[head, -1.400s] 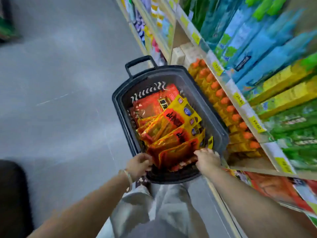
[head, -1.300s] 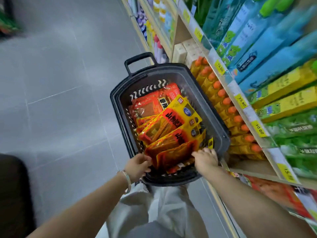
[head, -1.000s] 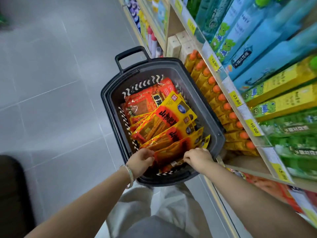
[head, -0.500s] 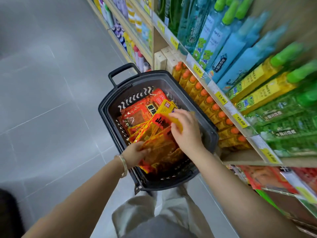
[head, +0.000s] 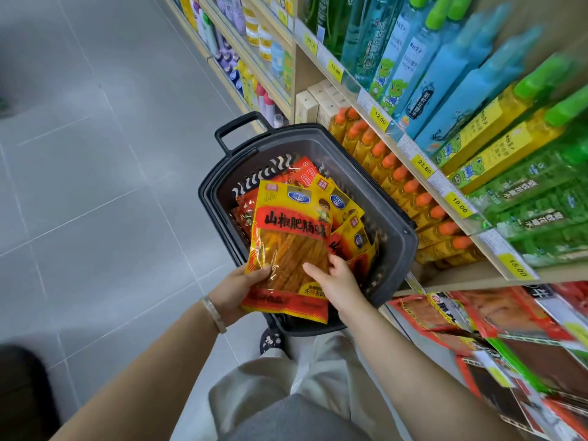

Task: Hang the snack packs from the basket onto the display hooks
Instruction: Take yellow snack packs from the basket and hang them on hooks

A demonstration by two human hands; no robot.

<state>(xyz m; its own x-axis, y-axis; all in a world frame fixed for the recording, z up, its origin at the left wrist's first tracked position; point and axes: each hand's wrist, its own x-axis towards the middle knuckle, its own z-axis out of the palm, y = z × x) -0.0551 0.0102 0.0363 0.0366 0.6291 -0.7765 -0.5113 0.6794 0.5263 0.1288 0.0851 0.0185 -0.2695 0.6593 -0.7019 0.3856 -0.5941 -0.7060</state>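
A dark grey basket (head: 397, 230) stands on the floor by the shelves, with several yellow-and-red snack packs (head: 345, 218) inside. One yellow-and-red snack pack (head: 291, 237) is lifted above the basket's near end. My left hand (head: 237, 291) grips its lower left edge, thumb on the front. My right hand (head: 334, 278) holds its lower right side, fingers spread on the clear window. Hung snack packs (head: 496, 319) fill the display at the lower right; the hooks themselves are too blurred to make out.
Shelves on the right carry orange-capped yellow bottles (head: 410, 189), blue and green bottles (head: 445, 68) and yellow price tags (head: 423, 167). Grey tiled floor (head: 95, 186) stretches to the left. My light trousers and a patterned shoe (head: 270, 342) are below the basket.
Both hands were down among the packs in the basket; now they hold one pack raised and flat toward me. The view has tilted up toward the shelves.
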